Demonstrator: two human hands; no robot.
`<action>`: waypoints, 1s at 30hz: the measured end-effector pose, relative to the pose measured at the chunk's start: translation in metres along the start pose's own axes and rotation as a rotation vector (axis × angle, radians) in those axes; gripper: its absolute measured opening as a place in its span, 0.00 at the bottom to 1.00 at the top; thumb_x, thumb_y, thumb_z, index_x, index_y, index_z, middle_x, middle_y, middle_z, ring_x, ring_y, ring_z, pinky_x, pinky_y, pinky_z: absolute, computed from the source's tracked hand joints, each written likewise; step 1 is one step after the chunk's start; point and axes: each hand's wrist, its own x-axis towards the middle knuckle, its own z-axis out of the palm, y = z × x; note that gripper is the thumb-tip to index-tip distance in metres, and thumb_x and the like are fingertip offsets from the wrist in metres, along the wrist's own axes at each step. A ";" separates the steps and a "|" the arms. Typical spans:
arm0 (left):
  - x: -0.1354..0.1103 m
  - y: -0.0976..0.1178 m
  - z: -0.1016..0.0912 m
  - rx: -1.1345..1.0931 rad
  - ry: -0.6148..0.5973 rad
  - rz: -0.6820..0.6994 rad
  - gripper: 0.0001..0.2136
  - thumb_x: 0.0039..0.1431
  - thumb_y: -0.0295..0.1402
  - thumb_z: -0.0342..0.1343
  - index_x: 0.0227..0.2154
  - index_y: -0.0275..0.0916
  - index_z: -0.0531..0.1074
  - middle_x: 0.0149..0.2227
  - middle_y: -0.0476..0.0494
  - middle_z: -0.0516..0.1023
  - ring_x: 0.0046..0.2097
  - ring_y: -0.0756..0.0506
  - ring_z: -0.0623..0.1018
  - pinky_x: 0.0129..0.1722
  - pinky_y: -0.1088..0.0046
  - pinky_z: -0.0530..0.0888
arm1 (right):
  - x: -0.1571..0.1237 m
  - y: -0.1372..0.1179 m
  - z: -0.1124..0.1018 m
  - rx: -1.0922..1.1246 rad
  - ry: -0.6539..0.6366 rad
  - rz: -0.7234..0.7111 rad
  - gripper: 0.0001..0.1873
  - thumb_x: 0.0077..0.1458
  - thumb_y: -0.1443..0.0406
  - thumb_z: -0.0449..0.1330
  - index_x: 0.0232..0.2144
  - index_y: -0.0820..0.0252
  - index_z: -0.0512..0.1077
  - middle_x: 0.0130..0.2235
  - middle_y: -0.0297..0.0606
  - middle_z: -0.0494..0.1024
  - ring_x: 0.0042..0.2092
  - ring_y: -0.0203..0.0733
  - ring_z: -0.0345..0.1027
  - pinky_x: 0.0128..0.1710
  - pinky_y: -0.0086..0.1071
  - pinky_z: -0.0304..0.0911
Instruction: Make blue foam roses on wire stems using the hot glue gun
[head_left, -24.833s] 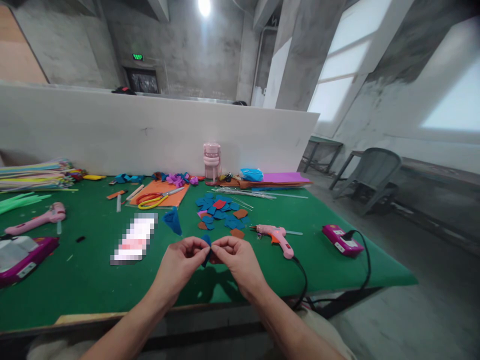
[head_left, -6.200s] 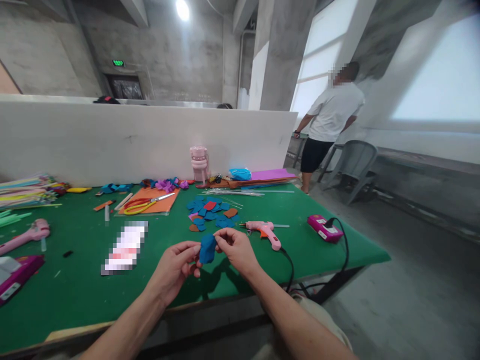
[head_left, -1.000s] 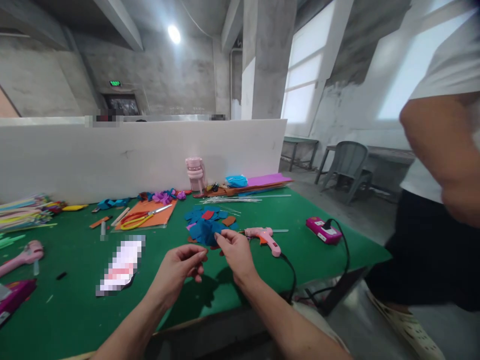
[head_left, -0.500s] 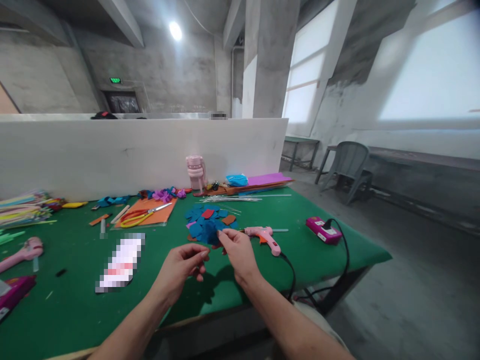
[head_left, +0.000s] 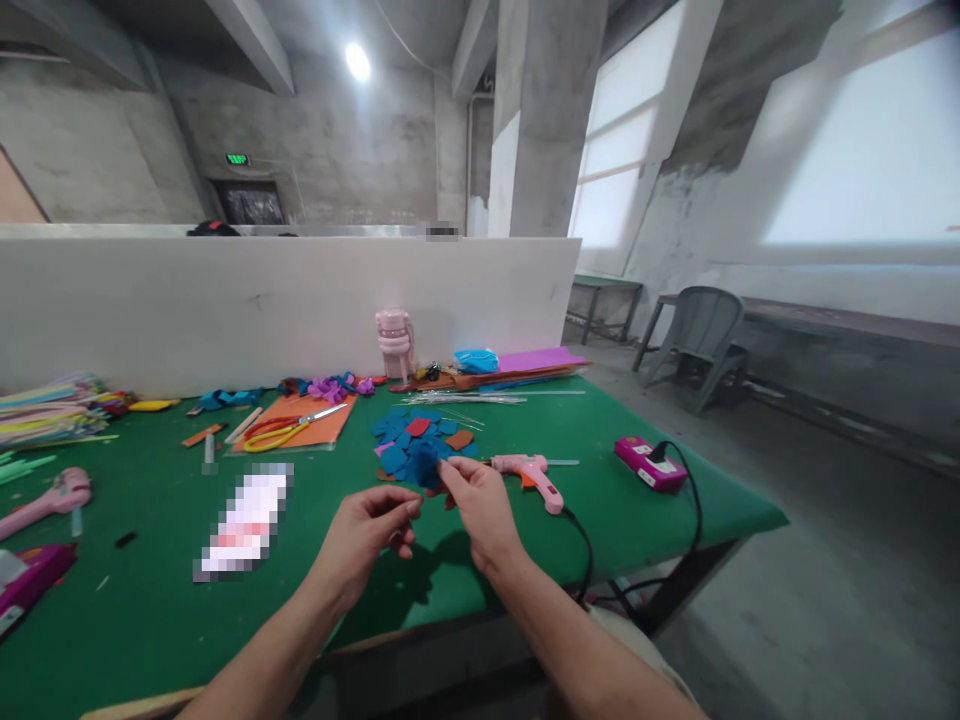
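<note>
My right hand (head_left: 480, 505) pinches a dark blue rounded felt piece (head_left: 425, 462) between thumb and fingertips, above the table. Close by on its left, my left hand (head_left: 373, 528) has its thumb and forefinger pressed together. Anything between those fingertips is too small to make out. Behind the held piece lies a heap of blue felt cutouts (head_left: 394, 458), with a red one (head_left: 418, 427) and a brown one (head_left: 459, 439) among them. A pink glue gun (head_left: 529, 471) rests just right of my right hand.
Scissors (head_left: 289, 430) lie on an orange sheet (head_left: 322, 432). A magenta power box (head_left: 649, 464) sits at the right, its black cable hanging over the table edge. A pink bottle (head_left: 395, 345) stands by the white partition (head_left: 300, 310). Another pink glue gun (head_left: 56, 500) lies at far left.
The blue felt piece has turned slightly and now shows a rounder face. Both hands keep nearly the same pose, and the whole view has shifted a little.
</note>
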 end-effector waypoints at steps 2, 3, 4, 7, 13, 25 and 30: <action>0.000 0.000 0.000 -0.007 -0.002 0.007 0.10 0.41 0.35 0.64 0.26 0.33 0.74 0.18 0.50 0.69 0.20 0.53 0.69 0.18 0.78 0.70 | 0.000 -0.001 0.000 0.010 -0.001 0.007 0.12 0.46 0.59 0.57 0.19 0.61 0.69 0.18 0.29 0.68 0.21 0.31 0.57 0.21 0.25 0.51; 0.000 0.000 0.000 -0.012 -0.003 0.011 0.10 0.41 0.35 0.63 0.26 0.34 0.74 0.18 0.50 0.69 0.20 0.53 0.69 0.19 0.77 0.70 | -0.001 -0.002 0.001 0.016 -0.002 0.009 0.12 0.46 0.59 0.58 0.19 0.61 0.69 0.18 0.29 0.68 0.22 0.31 0.57 0.21 0.25 0.51; 0.000 0.000 0.001 -0.017 -0.005 0.015 0.10 0.41 0.35 0.63 0.26 0.34 0.74 0.18 0.50 0.69 0.20 0.53 0.69 0.19 0.77 0.70 | -0.001 -0.002 0.001 0.021 -0.003 0.009 0.11 0.45 0.59 0.58 0.19 0.61 0.69 0.18 0.30 0.68 0.22 0.31 0.57 0.22 0.25 0.52; 0.001 -0.002 0.001 -0.036 -0.008 0.033 0.10 0.42 0.35 0.63 0.25 0.34 0.74 0.19 0.50 0.70 0.21 0.52 0.69 0.19 0.77 0.71 | -0.003 -0.004 0.003 0.036 -0.004 0.004 0.10 0.45 0.60 0.58 0.19 0.62 0.69 0.19 0.30 0.69 0.23 0.31 0.58 0.23 0.25 0.54; 0.000 -0.002 0.001 -0.035 0.019 0.110 0.09 0.43 0.35 0.63 0.25 0.34 0.74 0.21 0.48 0.73 0.23 0.51 0.72 0.22 0.76 0.72 | -0.009 -0.007 0.004 0.044 -0.010 -0.024 0.11 0.46 0.59 0.59 0.22 0.63 0.70 0.21 0.32 0.70 0.24 0.32 0.57 0.24 0.25 0.54; -0.002 -0.005 0.002 0.034 0.072 0.317 0.05 0.46 0.31 0.60 0.26 0.35 0.75 0.21 0.48 0.76 0.22 0.50 0.74 0.24 0.75 0.72 | -0.020 -0.012 0.007 0.099 0.043 -0.093 0.09 0.46 0.61 0.60 0.24 0.63 0.72 0.24 0.33 0.72 0.26 0.33 0.60 0.28 0.26 0.58; -0.002 -0.006 0.001 0.095 0.086 0.412 0.03 0.47 0.30 0.59 0.25 0.37 0.75 0.20 0.50 0.75 0.23 0.50 0.73 0.25 0.76 0.71 | -0.021 -0.007 0.007 0.150 0.037 -0.099 0.07 0.44 0.62 0.61 0.26 0.62 0.72 0.24 0.33 0.73 0.27 0.34 0.64 0.29 0.27 0.60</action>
